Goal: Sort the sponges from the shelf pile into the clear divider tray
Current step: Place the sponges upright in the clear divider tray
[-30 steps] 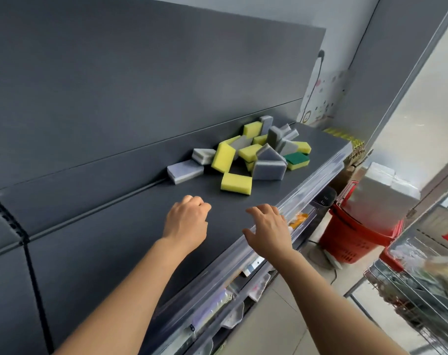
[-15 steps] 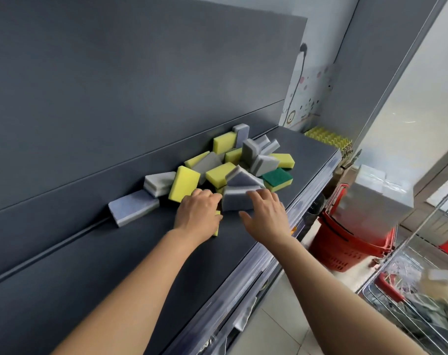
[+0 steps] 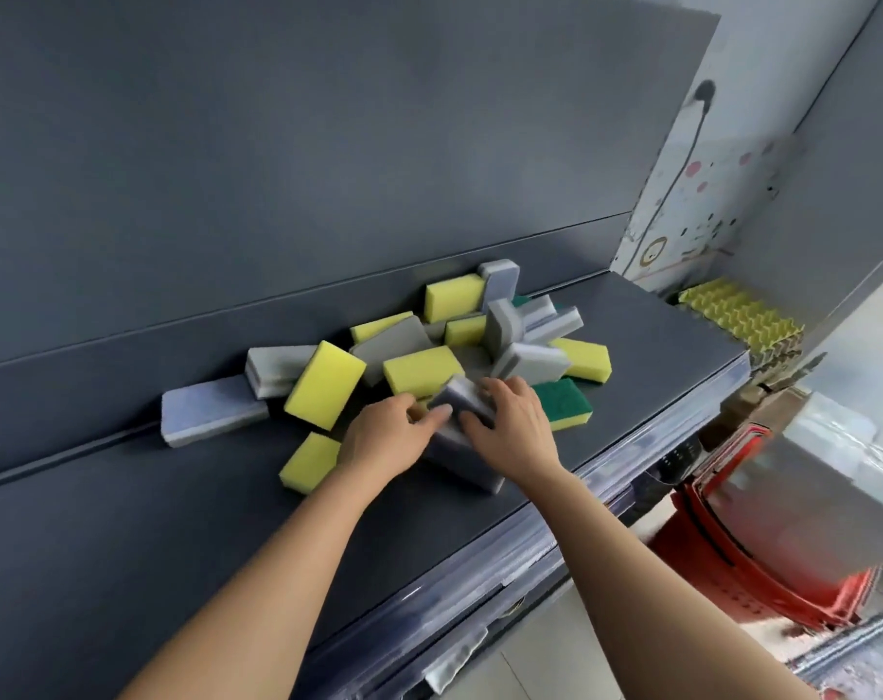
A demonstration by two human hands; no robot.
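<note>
Sorting barely started
Both the left hand (image 3: 386, 439) and right hand (image 3: 518, 429) clasp a grey sponge (image 3: 462, 396) at the front of the pile (image 3: 419, 368) on the shelf (image 3: 656, 356); no tray in view, so all sponges seem unsorted.

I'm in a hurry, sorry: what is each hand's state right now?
Left hand: touches the grey sponge; grip cannot be told.
Right hand: holding the grey sponge.

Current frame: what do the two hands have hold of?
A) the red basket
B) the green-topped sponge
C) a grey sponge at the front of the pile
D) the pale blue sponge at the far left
C: the left hand and the right hand meet on the grey sponge at the near edge of the pile, fingers curled onto it.
</note>
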